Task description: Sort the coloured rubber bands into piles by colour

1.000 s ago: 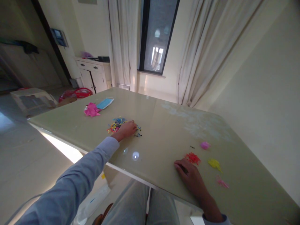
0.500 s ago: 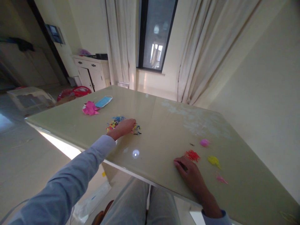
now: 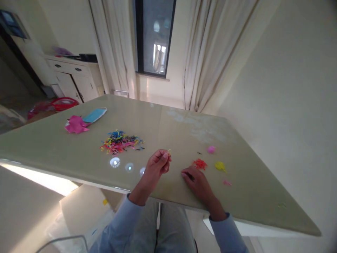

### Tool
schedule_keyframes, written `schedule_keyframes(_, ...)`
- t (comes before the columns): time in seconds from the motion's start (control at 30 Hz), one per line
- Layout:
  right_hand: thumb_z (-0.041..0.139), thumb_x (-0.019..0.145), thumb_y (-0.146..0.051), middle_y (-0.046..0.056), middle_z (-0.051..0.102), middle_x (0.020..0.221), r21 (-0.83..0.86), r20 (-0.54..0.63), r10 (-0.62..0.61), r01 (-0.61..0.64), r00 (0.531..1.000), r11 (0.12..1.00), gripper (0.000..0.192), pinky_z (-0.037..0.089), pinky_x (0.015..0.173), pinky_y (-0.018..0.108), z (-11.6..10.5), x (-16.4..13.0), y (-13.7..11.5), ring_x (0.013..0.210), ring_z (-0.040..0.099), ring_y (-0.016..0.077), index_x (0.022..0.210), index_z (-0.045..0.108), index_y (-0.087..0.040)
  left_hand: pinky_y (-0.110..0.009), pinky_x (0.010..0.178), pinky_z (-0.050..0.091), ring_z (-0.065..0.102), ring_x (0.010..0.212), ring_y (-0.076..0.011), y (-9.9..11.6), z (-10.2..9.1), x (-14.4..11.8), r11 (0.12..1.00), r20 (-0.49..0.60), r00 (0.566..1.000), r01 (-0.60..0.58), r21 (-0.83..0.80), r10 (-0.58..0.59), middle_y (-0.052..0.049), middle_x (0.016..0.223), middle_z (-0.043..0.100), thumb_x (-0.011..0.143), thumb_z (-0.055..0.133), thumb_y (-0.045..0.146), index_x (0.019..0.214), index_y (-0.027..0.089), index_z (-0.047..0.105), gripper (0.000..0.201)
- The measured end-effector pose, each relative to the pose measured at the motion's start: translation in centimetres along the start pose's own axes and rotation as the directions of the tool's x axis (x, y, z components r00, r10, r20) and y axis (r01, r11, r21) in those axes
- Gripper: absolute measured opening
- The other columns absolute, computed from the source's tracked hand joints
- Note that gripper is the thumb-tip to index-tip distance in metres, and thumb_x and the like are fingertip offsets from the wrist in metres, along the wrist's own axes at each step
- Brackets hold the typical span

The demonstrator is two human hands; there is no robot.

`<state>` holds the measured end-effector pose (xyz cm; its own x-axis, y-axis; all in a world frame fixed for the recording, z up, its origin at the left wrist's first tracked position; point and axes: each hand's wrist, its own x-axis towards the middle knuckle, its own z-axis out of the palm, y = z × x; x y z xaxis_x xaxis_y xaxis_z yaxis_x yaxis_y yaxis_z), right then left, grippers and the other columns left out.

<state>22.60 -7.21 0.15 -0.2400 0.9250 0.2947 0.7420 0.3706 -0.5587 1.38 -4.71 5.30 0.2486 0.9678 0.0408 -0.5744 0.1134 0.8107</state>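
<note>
My left hand is raised above the table's near side, thumb and forefinger pinching a small yellow rubber band. Its loop pokes up past the fingertips. Resting on the tabletop, my right hand has its fingers curled in; whether anything is inside is hidden. Just beyond its knuckles lies a heap of red rubber bands. To the right are a yellow bunch, a purple-pink bunch and a small pink bunch. A mixed pile of coloured rubber bands lies to the left.
A blue face mask and a crumpled pink piece lie at the table's far left. One dark band sits alone behind the red heap. The table edge runs close in front of my body.
My left hand has left the mixed pile and come right, towards my right hand, with a yellow rubber band in its fingers. The view has turned; my right hand stays by the red heap.
</note>
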Motion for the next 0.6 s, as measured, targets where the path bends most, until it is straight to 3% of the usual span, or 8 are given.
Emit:
schedule_keyframes(0.13, 0.053, 0.093, -0.023, 0.006, 0.069, 0.086, -0.005, 0.009, 0.018, -0.018, 1.000, 1.000, 0.017, 0.045, 0.078, 0.030, 0.0, 0.0, -0.4, 0.081, 0.060, 0.0170, 0.091, 0.069, -0.018, -0.018, 0.049, 0.031, 0.042, 0.050, -0.0023, -2.6, 2.7, 0.6, 0.997, 0.028, 0.999, 0.028, -0.077, -0.026, 0.003, 0.077, 0.057, 0.073, 0.079, 0.049, 0.084, 0.017, 0.054, 0.042)
schedule_keyframes(0.23, 0.054, 0.090, -0.019, 0.005, 0.068, 0.084, -0.025, 0.000, 0.026, -0.026, 1.000, 0.999, 0.014, 0.043, 0.075, 0.028, 0.3, 0.0, -0.4, 0.079, 0.059, 0.0164, 0.087, 0.068, -0.018, -0.019, 0.050, 0.032, 0.041, 0.050, -0.0029, -3.4, 3.7, 0.9, 0.998, 0.062, 0.997, 0.048, -0.030, -0.046, 0.003, 0.076, 0.057, 0.073, 0.078, 0.051, 0.084, 0.017, 0.054, 0.043)
schedule_keyframes(0.33, 0.054, 0.087, -0.015, 0.005, 0.068, 0.081, -0.060, 0.006, 0.044, -0.044, 0.999, 0.997, 0.013, 0.044, 0.072, 0.028, 0.8, 0.2, -0.1, 0.077, 0.060, 0.0173, 0.082, 0.066, -0.018, -0.020, 0.048, 0.029, 0.038, 0.048, -0.0050, -4.2, 4.9, 1.6, 0.984, 0.136, 0.985, 0.086, 0.158, -0.108, 0.005, 0.063, 0.051, 0.075, 0.073, 0.056, 0.082, 0.017, 0.056, 0.043)
schedule_keyframes(0.4, 0.054, 0.084, -0.013, 0.008, 0.071, 0.085, -0.105, 0.026, 0.085, -0.082, 0.996, 0.991, 0.013, 0.046, 0.073, 0.030, 1.3, 0.3, 0.3, 0.080, 0.063, 0.0202, 0.085, 0.067, -0.017, -0.021, 0.049, 0.031, 0.040, 0.049, -0.0076, -4.9, 6.0, 2.4, 0.930, 0.199, 0.973, 0.038, 0.364, -0.118, 0.005, 0.057, 0.048, 0.078, 0.068, 0.054, 0.080, 0.016, 0.059, 0.039)
schedule_keyframes(0.5, 0.054, 0.081, -0.012, 0.016, 0.072, 0.106, -0.183, 0.021, 0.116, -0.110, 0.993, 0.977, 0.027, 0.049, 0.087, 0.038, 1.9, 0.3, 1.0, 0.098, 0.065, 0.0271, 0.104, 0.068, -0.015, -0.024, 0.061, 0.041, 0.054, 0.063, -0.0131, -6.1, 8.6, 4.3, 0.716, 0.321, 0.946, -0.198, 0.669, -0.038, -0.001, 0.067, 0.061, 0.084, 0.060, 0.041, 0.077, 0.016, 0.063, 0.026)
schedule_keyframes(0.6, 0.054, 0.081, -0.012, 0.016, 0.068, 0.121, -0.231, 0.014, 0.091, -0.086, 0.996, 0.969, 0.039, 0.046, 0.097, 0.042, 2.2, 0.1, 1.4, 0.113, 0.061, 0.0304, 0.118, 0.065, -0.017, -0.029, 0.073, 0.044, 0.060, 0.075, -0.0176, -7.4, 11.6, 6.7, 0.370, 0.460, 0.886, -0.412, 0.833, -0.051, -0.007, 0.081, 0.069, 0.086, 0.053, 0.026, 0.079, 0.016, 0.066, 0.019)
